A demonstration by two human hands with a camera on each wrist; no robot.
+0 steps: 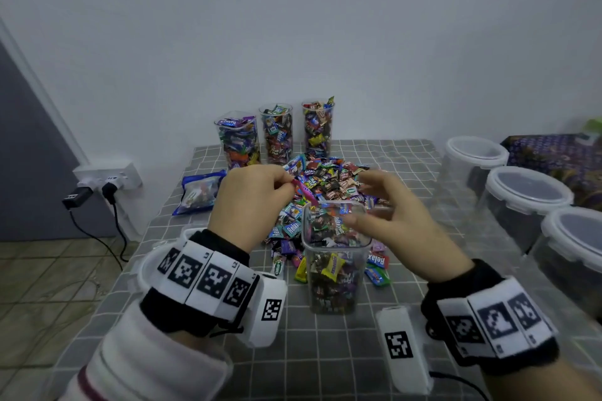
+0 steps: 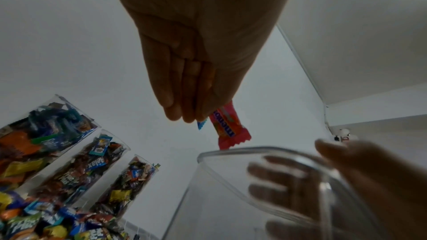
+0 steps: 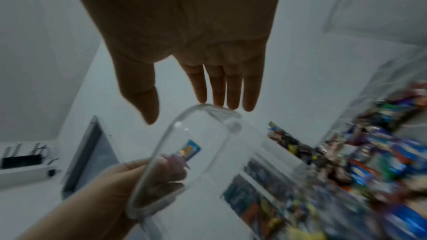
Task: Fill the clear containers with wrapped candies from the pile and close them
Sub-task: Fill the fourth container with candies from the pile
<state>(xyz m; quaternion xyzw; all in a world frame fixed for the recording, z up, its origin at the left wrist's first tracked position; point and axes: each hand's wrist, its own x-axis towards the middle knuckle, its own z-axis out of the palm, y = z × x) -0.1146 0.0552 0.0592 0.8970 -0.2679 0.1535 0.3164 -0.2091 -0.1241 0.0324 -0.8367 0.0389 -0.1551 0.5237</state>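
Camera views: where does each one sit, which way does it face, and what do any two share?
Head: above the table, looking forward and down at the candy pile; both hands and banded wrists show.
Left wrist: under the left hand, looking along fingers holding a pink candy.
Right wrist: under the right hand, looking along its spread fingers.
Shared: both wrist views catch the clear container rim and the opposite hand.

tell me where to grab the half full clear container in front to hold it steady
Wrap the fingers round the upper wall of the clear container, just under the rim, coming from its right side: it is tall, upright and open-topped, and the left hand is dropping candy from the left.
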